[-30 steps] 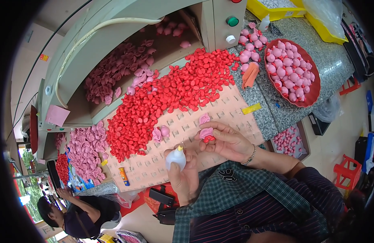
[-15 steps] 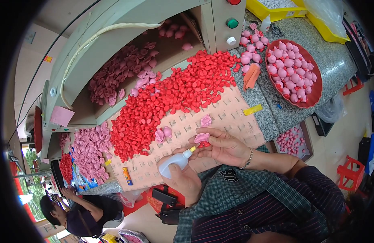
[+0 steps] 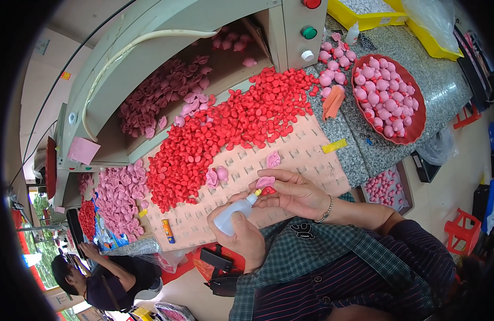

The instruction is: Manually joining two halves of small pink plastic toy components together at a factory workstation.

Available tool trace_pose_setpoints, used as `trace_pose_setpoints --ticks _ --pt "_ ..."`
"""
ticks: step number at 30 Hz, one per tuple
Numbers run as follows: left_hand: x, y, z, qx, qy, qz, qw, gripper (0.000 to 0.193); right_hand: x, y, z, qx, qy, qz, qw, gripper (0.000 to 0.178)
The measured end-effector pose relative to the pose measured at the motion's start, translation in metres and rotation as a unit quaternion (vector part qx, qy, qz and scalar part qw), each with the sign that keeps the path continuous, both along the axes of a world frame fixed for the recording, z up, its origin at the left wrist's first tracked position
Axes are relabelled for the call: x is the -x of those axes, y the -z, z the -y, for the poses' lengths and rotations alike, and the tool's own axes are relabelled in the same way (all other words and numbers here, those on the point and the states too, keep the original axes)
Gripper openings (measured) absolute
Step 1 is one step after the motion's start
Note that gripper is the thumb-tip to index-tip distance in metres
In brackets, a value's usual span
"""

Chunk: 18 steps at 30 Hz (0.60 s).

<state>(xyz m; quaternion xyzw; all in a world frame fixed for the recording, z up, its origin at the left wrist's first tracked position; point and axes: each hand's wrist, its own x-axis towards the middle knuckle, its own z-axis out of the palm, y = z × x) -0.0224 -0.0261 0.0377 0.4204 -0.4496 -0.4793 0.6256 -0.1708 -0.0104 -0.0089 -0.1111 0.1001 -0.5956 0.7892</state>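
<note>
My left hand (image 3: 246,241) is wrapped round a translucent squeeze bottle (image 3: 232,216) with a yellow nozzle. The nozzle tip is up against a small red piece (image 3: 268,190), beside a pink hollow rubber-like piece (image 3: 265,182). Between its fingertips my right hand (image 3: 299,193), with a bracelet at the wrist, pinches the red and pink pieces together. Just beyond these fingers another pink hollow piece (image 3: 273,159) lies on the peach-coloured work sheet (image 3: 300,144). Farther left on it rests a round pink piece (image 3: 222,173) next to a crumpled-looking one.
A long heap of red pieces (image 3: 225,128) borders a grey machine (image 3: 110,64) with pink parts inside. A red bowl (image 3: 421,120) of pink-and-red figures stands at right. More pink pieces (image 3: 118,198) lie at left; near them sits another person (image 3: 105,278). An orange tube (image 3: 168,231) is on the sheet.
The bottle has tipped slightly more upright, and its nozzle has shifted a little to the right and up against the red piece. My right hand has barely moved.
</note>
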Motion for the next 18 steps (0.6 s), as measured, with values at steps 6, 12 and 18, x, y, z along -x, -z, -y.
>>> trace_pose_setpoints --ticks 6,12,18 --pt "-0.0030 0.0017 -0.0003 0.005 -0.002 -0.002 1.000 0.029 -0.0016 -0.0026 0.0003 -0.010 0.002 -0.005 1.000 0.042" --pt "-0.0039 0.0020 -0.0001 0.008 0.000 -0.001 1.000 0.032 -0.0031 -0.0042 0.0002 -0.014 0.001 -0.002 1.000 0.041" --pt "-0.0049 0.0015 -0.0014 0.004 0.005 0.002 1.000 0.032 -0.0039 -0.0041 -0.0009 -0.013 0.000 0.002 1.000 0.041"
